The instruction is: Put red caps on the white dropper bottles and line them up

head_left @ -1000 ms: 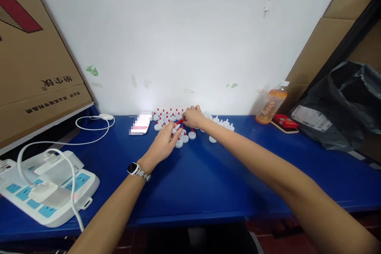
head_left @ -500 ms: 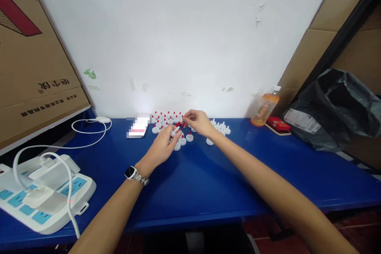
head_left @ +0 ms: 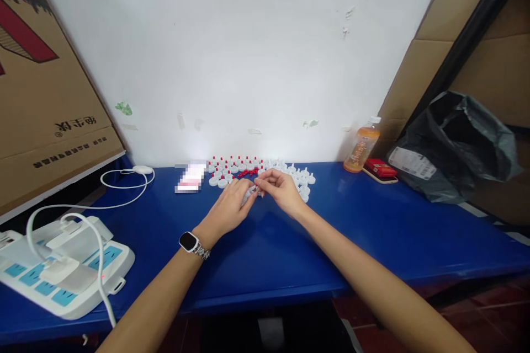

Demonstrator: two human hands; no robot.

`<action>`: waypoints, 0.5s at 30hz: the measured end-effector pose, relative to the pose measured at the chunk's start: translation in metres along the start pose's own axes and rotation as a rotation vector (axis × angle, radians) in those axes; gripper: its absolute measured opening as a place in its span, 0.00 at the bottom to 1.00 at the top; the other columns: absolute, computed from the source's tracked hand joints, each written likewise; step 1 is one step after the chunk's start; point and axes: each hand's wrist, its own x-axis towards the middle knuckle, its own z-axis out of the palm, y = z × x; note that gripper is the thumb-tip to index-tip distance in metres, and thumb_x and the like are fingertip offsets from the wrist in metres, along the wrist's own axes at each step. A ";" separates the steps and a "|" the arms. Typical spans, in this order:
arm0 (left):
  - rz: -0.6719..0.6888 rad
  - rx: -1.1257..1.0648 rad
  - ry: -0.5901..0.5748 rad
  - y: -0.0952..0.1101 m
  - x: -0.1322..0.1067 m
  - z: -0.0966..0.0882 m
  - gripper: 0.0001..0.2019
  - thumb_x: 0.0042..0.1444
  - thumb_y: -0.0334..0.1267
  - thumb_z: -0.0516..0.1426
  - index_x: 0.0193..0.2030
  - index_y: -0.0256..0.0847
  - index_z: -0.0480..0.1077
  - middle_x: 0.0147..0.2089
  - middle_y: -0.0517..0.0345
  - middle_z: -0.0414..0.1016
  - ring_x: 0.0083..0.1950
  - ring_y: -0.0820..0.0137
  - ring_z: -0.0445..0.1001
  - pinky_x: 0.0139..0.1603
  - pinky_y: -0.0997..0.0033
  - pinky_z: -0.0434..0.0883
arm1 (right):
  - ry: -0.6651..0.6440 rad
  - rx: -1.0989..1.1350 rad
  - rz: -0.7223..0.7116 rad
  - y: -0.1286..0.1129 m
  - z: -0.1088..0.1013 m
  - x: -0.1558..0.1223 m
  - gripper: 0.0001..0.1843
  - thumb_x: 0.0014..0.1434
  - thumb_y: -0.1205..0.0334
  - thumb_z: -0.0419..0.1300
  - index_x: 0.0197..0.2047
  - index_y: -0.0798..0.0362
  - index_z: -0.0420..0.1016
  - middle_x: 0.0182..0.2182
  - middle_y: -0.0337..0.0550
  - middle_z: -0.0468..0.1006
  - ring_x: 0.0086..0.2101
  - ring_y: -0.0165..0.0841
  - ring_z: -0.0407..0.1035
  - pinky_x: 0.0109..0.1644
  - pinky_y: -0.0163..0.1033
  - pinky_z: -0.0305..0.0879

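Note:
My left hand [head_left: 228,202] is closed around a white nozzle cap [head_left: 248,194], mostly hidden by the fingers. Against it, the thumb and fingers of my right hand [head_left: 283,192] form a pinch at the cap's tip; whatever they hold is too small to make out. Just beyond the hands lies a small heap of loose red tips [head_left: 248,172]. Behind and left of it stand several white caps with red tips [head_left: 222,182] fitted on their nozzles. To the right, several white caps with bare nozzles [head_left: 305,175] stand close together.
A phone [head_left: 191,179], partly blurred out, lies left of the caps. A power strip [head_left: 78,281] with white cables fills the left front. At the right are an orange drink bottle [head_left: 361,146], a red box [head_left: 379,167] on another phone, and a grey plastic bag [head_left: 447,149].
My right hand has drawn back from the red tips toward me and met my left hand at the white cap. The view has shifted slightly.

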 end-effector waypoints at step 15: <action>-0.041 0.000 0.019 0.004 0.000 0.000 0.13 0.70 0.43 0.45 0.51 0.41 0.65 0.46 0.49 0.72 0.49 0.59 0.72 0.51 0.55 0.70 | 0.146 -0.074 -0.069 0.008 0.008 -0.006 0.18 0.49 0.46 0.71 0.29 0.53 0.75 0.24 0.39 0.76 0.25 0.30 0.68 0.32 0.37 0.67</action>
